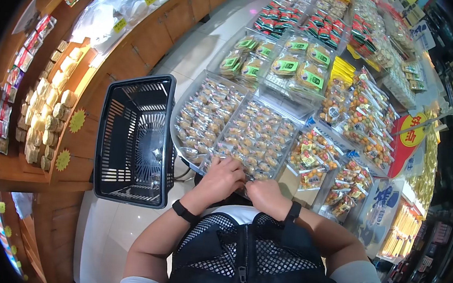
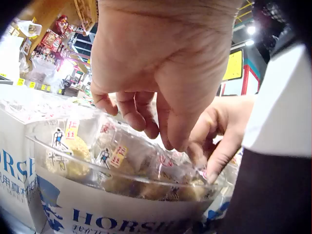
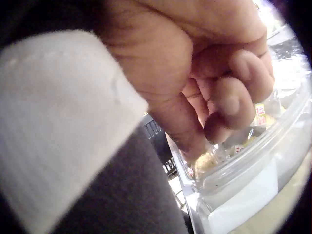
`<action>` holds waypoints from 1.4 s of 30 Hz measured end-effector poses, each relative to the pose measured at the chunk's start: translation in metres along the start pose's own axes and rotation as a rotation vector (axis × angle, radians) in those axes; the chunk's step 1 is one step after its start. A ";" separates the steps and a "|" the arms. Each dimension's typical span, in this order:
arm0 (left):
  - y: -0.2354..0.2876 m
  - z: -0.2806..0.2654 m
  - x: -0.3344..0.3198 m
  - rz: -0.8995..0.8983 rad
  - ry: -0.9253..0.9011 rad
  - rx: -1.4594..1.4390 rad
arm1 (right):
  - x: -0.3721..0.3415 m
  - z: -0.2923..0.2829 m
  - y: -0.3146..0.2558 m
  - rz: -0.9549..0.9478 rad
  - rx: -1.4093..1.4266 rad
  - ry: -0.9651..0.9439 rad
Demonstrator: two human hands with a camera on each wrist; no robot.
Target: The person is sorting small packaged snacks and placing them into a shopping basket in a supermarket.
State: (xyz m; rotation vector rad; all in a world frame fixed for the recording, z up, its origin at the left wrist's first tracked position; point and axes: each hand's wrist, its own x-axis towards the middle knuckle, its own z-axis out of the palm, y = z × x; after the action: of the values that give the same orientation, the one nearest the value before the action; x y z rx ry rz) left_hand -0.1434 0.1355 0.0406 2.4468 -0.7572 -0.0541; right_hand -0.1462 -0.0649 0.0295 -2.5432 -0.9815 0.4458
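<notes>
1. Far left, the black basket (image 1: 169,158) stands at about ten o'clock from the left hand (image 1: 223,178), with its long axis running roughly from twelve to six. The left hand is the nearer one to it.
2. Next, a tub of small packets (image 2: 17,139) lies at about eleven o'clock from the left hand.
3. The left hand's fingers hang loosely bent over the near edge of the middle tub (image 2: 117,204); nothing shows in their grasp, though whether the tips touch the packets, I cannot tell.
4. The wrapped snack (image 3: 204,165) is just inside the middle tub's near rim, at about three o'clock from the left hand and nine from the right hand (image 1: 269,195), which is closer. Its long axis cannot be made out.
5. The right hand is curled, thumb down, and seems to pinch that wrapper; the middle tub reaches away from it between eleven and twelve.
6. Rightmost, bags of colourful sweets (image 1: 316,156) lie between one and two o'clock from the right hand.
</notes>
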 end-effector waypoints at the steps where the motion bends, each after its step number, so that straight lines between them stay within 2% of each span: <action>1: -0.002 -0.010 0.000 -0.037 0.055 -0.022 | 0.000 0.000 0.002 0.000 0.011 -0.025; 3: -0.015 -0.033 0.000 -0.135 0.148 -0.047 | 0.000 -0.002 0.006 -0.009 0.025 -0.054; 6: -0.049 -0.083 -0.008 -0.230 0.530 -0.031 | -0.003 -0.012 0.010 0.093 0.169 -0.138; 8: -0.087 -0.103 -0.033 -0.436 0.677 -0.062 | -0.008 -0.024 0.010 0.115 0.236 -0.119; 9: -0.107 -0.108 -0.049 -0.593 0.719 -0.145 | -0.011 -0.029 0.010 0.150 0.304 -0.093; 11: -0.157 -0.111 -0.084 -0.836 0.719 -0.152 | -0.016 -0.034 0.010 0.263 0.374 -0.048; 13: -0.201 -0.102 -0.118 -1.030 0.610 -0.066 | -0.019 -0.028 0.019 0.310 0.406 -0.007; 14: -0.228 -0.092 -0.139 -1.066 0.453 -0.001 | -0.019 -0.031 0.021 0.388 0.427 0.023; 15: -0.249 -0.080 -0.154 -1.159 0.353 -0.118 | -0.018 -0.031 0.023 0.469 0.446 0.055; 19: -0.267 -0.049 -0.172 -1.269 -0.191 -0.026 | -0.014 -0.021 0.031 0.472 0.311 0.053; 21: -0.266 -0.040 -0.172 -1.384 -0.447 -0.057 | -0.016 -0.016 0.031 0.347 0.366 0.263; 22: -0.268 -0.032 -0.178 -1.378 -0.454 -0.064 | -0.015 -0.012 0.033 0.319 0.348 0.297; 25: -0.264 -0.012 -0.172 -1.289 -0.849 0.078 | -0.010 -0.018 0.031 0.419 0.338 0.190; 26: -0.260 -0.012 -0.167 -1.238 -0.848 0.014 | -0.007 -0.022 0.028 0.524 0.321 0.127; 27: -0.282 0.021 -0.185 -1.207 -0.864 0.087 | -0.005 -0.025 0.026 0.546 0.310 0.133; 29: -0.315 0.051 -0.208 -1.305 -0.795 -0.078 | -0.002 -0.028 0.025 0.629 0.322 0.045; 30: -0.301 0.039 -0.198 -1.105 -0.814 0.003 | -0.002 -0.025 0.027 0.643 0.333 0.034; 31: -0.282 0.009 -0.172 -1.213 -0.930 -0.057 | -0.001 -0.026 0.027 0.660 0.330 0.038; 33: -0.315 0.038 -0.195 -1.196 -0.941 0.014 | 0.000 -0.027 0.025 0.657 0.303 0.019; 34: -0.310 0.032 -0.193 -1.088 -0.879 0.126 | -0.001 -0.027 0.026 0.630 0.302 0.027; 35: -0.321 0.035 -0.198 -1.074 -0.885 0.128 | -0.002 -0.026 0.026 0.643 0.301 0.032; 37: -0.357 0.043 -0.215 -0.834 -0.866 0.001 | -0.005 -0.025 0.024 0.602 0.317 0.079; 38: -0.301 -0.006 -0.172 -1.368 -0.518 -0.219 | -0.006 -0.025 0.024 0.610 0.314 0.088; 39: -0.280 -0.026 -0.154 -1.367 -0.426 -0.088 | -0.008 -0.025 0.023 0.575 0.350 0.117; 41: -0.318 -0.013 -0.179 -1.385 -0.170 -0.180 | -0.013 -0.024 0.024 0.541 0.385 0.154; 42: -0.320 -0.021 -0.177 -1.345 -0.094 -0.156 | -0.015 -0.023 0.025 0.519 0.404 0.169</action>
State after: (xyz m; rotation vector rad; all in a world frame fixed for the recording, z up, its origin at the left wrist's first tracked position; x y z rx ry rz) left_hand -0.1257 0.4567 -0.1351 2.3441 0.9135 -0.6856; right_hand -0.1328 -0.0975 0.0407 -2.3810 -0.1342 0.4972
